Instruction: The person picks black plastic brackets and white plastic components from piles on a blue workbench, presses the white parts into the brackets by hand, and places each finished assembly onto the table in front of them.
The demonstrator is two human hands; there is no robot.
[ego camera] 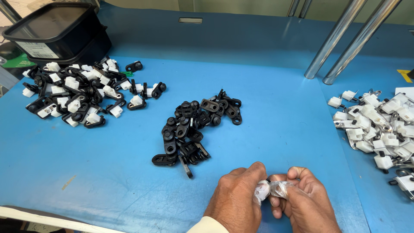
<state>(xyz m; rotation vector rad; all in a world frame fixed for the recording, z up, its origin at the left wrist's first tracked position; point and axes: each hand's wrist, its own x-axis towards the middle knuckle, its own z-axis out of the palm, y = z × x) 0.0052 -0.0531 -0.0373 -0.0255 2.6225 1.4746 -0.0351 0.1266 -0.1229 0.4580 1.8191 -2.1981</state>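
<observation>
On the blue table (276, 129), left hand (239, 194) and right hand (308, 196), knuckles up, pinch 1 small white part (271, 188) together.

We count three heaps on the blue table (267, 129): mixed black-and-white parts (82, 92) at ten o'clock, black parts (192, 125) at centre, white-and-metal parts (381, 129) at three o'clock; two chrome rods (345, 39) at one o'clock; one black bin (58, 32) at eleven.

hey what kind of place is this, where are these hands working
Probably a factory assembly bench: a blue work table holds sorted heaps of small parts, black plastic pieces, black-and-white assembled ones and white-and-metal ones, beside a black bin.
</observation>
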